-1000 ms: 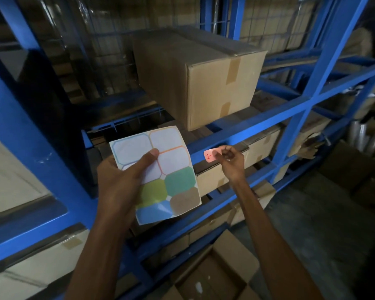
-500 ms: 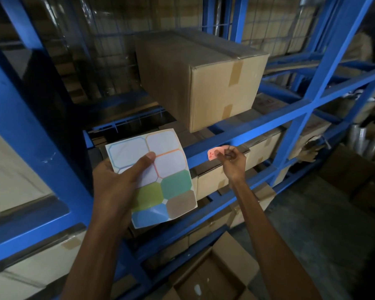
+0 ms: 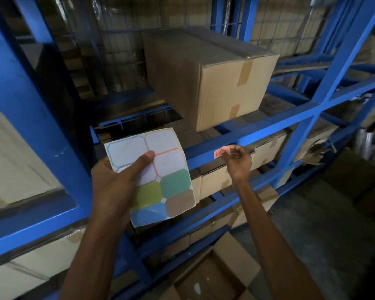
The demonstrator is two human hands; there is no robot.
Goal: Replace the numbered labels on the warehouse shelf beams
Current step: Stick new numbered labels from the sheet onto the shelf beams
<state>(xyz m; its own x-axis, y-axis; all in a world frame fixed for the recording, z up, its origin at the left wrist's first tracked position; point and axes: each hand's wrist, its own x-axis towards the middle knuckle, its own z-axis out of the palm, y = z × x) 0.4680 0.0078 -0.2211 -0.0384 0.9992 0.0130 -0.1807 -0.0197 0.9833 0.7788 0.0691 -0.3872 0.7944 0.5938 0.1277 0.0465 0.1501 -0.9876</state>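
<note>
A small pink label [image 3: 220, 152], marked "1-" in red, is pinched at its right end by the curled fingertips of the right hand [image 3: 239, 164], close against the face of the blue shelf beam [image 3: 279, 128]; whether it is already stuck down cannot be told. A sheet of stickers [image 3: 171, 182] is gripped in the left hand [image 3: 115, 189], thumb laid across its front, at 8 o'clock from the label. The step is judged to be the seating of the label on the beam. It is best squared to the beam's slanted edges, then smoothed from the free end at 9 o'clock toward 3 o'clock so that no crease is trapped, and kept below the cardboard box [image 3: 208, 79] at 12 o'clock.
</note>
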